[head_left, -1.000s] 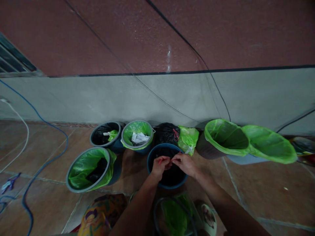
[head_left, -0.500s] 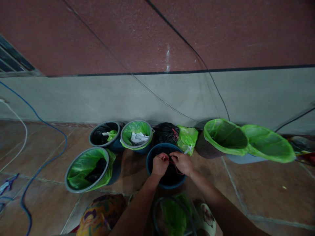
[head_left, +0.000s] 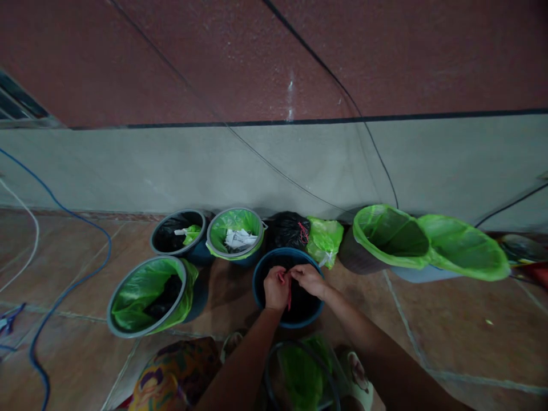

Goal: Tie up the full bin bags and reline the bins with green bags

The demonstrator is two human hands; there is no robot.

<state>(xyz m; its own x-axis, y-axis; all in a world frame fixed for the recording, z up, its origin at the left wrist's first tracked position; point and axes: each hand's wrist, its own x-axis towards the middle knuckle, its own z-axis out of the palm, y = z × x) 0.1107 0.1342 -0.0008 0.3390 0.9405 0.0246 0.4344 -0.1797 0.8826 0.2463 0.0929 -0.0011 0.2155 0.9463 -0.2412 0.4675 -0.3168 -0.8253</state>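
Nearest, a green plastic bag [head_left: 305,371] sits just in front of the blue bin [head_left: 295,326] on the brown tiled floor [head_left: 466,342]. Over the bin's mouth, the left hand [head_left: 276,288] is curled closed around a red string [head_left: 289,298], and the right hand [head_left: 309,280] pinches it, fingertips together. Three lined bins [head_left: 143,302] stand left of the blue bin, two green-lined bins [head_left: 462,248] right; behind it rises a wall [head_left: 171,165], grey below, dull red above
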